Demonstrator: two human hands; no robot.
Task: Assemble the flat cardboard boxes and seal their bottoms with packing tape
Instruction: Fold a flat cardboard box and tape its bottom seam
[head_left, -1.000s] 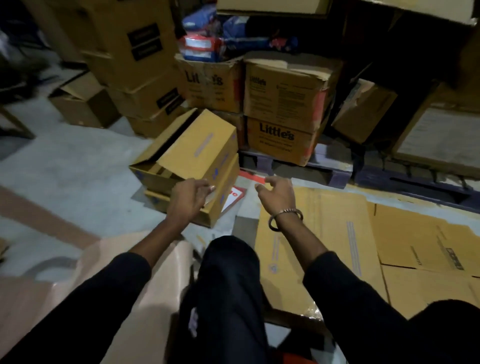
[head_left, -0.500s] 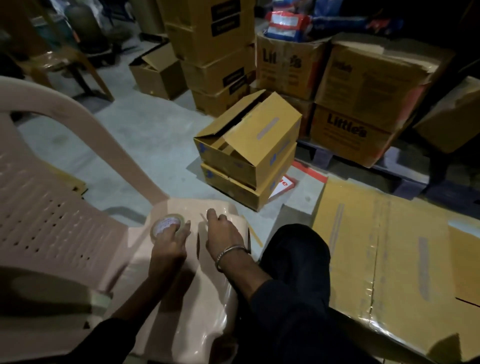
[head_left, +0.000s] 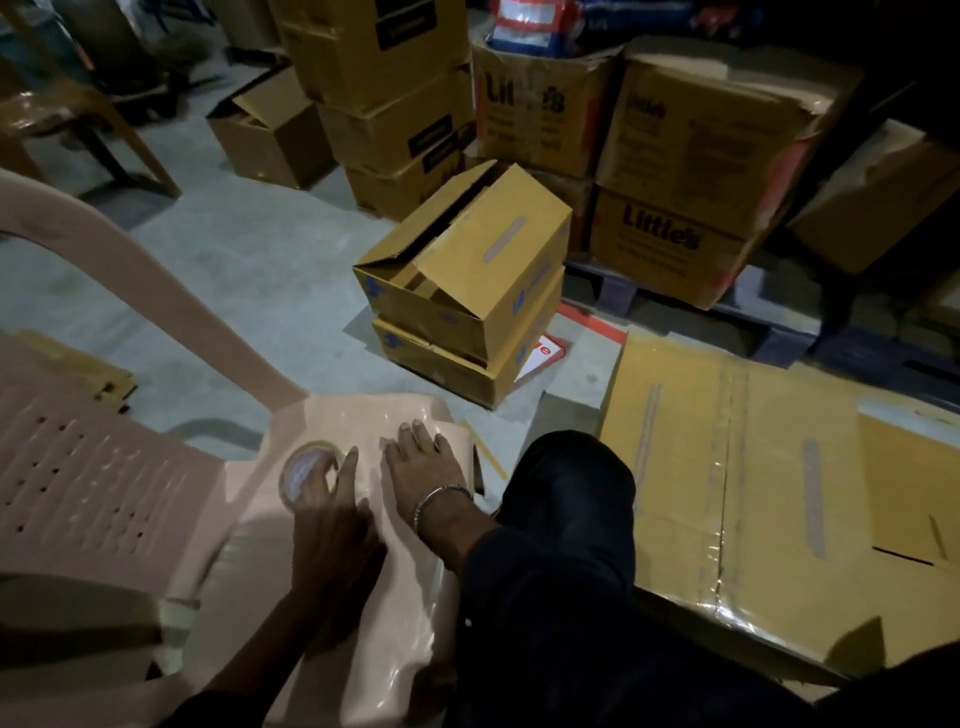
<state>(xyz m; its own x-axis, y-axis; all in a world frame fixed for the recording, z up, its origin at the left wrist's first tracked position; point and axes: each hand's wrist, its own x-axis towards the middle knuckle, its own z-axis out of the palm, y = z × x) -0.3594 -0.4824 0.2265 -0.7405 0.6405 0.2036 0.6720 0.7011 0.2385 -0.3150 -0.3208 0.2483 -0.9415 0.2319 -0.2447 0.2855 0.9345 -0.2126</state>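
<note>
Dim storeroom floor (head_left: 249, 270) held a pink plastic chair (head_left: 337, 597). On its seat, left hand (head_left: 327, 514) curled fingers round the tape roll (head_left: 307, 473); right hand (head_left: 423, 465) lay flat just beside, fingers straight. Assembled boxes (head_left: 467, 291) stacked beyond the chair, flat cardboard (head_left: 727, 493) to its right.

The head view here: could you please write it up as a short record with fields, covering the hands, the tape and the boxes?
left hand: grips the tape roll on the plastic chair seat
right hand: lies flat on the seat beside the roll, fingers straight, a bangle on the wrist
assembled boxes: two stacked on the floor ahead, top one's flaps partly open
flat cardboard: lies on the floor to the right
surroundings: stacked cartons on a pallet behind
</note>
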